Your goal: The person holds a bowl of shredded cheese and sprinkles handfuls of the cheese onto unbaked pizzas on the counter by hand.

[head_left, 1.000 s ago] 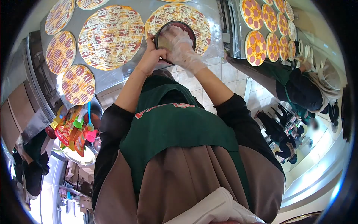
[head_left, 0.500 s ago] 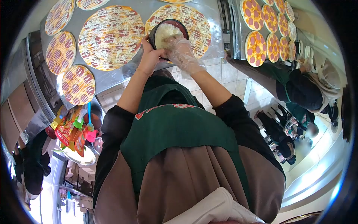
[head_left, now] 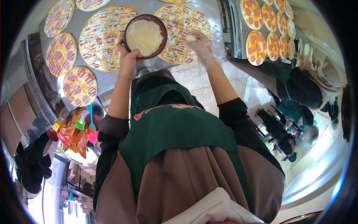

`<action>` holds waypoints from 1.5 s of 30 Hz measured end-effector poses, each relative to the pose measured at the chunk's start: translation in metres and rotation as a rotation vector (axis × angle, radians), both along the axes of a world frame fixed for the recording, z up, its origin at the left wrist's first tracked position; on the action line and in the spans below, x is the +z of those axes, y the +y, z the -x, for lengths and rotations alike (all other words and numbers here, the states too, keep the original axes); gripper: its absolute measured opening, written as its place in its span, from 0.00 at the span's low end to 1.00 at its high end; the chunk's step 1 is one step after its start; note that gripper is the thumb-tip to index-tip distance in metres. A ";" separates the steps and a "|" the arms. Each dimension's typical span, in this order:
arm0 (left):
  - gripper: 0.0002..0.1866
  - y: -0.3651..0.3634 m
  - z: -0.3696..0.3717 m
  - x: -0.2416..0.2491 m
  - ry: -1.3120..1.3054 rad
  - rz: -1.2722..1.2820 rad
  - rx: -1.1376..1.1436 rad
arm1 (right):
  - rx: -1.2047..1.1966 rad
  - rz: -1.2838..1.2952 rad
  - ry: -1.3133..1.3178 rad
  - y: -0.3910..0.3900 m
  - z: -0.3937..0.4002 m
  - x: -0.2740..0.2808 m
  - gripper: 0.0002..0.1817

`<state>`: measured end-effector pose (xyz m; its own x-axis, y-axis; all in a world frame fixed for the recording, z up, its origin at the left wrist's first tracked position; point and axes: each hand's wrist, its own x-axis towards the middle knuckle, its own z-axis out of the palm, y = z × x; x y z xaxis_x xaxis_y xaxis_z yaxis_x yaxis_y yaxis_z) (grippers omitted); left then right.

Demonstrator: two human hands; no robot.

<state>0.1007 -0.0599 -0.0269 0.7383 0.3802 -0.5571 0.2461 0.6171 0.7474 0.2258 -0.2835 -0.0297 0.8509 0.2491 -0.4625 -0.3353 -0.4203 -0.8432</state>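
Observation:
My left hand (head_left: pixel 128 59) grips the rim of a dark round bowl (head_left: pixel 164 39), thumb on the near side. Grated white cheese (head_left: pixel 144 36) fills much of it. My right hand (head_left: pixel 201 45), in a clear plastic glove, hovers over the right large pizza (head_left: pixel 175 22) with its fingers bent together around some grated cheese; the amount is hard to make out. This pizza has cheese shreds and sauce stripes on it. The left large pizza (head_left: pixel 102 41) is topped likewise, and the bowl overlaps its right edge.
Smaller pizzas (head_left: pixel 61 54) line the left of the metal table (head_left: pixel 112 79); one overhangs its near corner. Another table with several pepperoni pizzas (head_left: pixel 256 47) stands right, a co-worker (head_left: pixel 305 87) beside it. Lower left are colourful packets (head_left: pixel 69 132) and a blue spoon (head_left: pixel 91 119).
My right hand has come out of the bowl and moved right over the right pizza. My left hand has carried the bowl to the left, between the two large pizzas.

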 end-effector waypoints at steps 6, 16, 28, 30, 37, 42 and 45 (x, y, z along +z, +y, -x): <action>0.38 0.025 0.019 0.001 0.011 0.024 0.031 | 0.228 0.318 -0.246 -0.005 -0.029 -0.038 0.11; 0.37 0.040 0.048 0.019 -0.015 0.069 0.067 | 0.205 0.394 -0.366 0.001 -0.059 -0.022 0.16; 0.38 0.074 0.072 0.017 -0.031 0.129 0.049 | -0.108 0.255 -0.225 -0.018 -0.036 -0.056 0.11; 0.38 0.077 0.073 0.018 -0.043 0.134 0.031 | -0.137 0.235 -0.223 -0.020 -0.037 -0.055 0.10; 0.39 0.083 0.072 0.033 -0.047 0.126 0.108 | -0.250 -0.235 0.107 -0.018 -0.019 -0.038 0.12; 0.39 0.081 0.075 0.028 -0.031 0.112 0.109 | -0.021 -0.012 0.032 0.018 0.001 -0.040 0.13; 0.38 0.077 0.075 0.028 -0.057 0.110 0.118 | 0.100 0.090 -0.028 0.036 0.001 -0.060 0.12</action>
<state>0.0257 0.0167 0.0014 0.7237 0.4049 -0.5588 0.1264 0.7183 0.6842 0.2244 -0.2476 -0.0897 0.8369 0.2923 -0.4628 -0.2641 -0.5249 -0.8092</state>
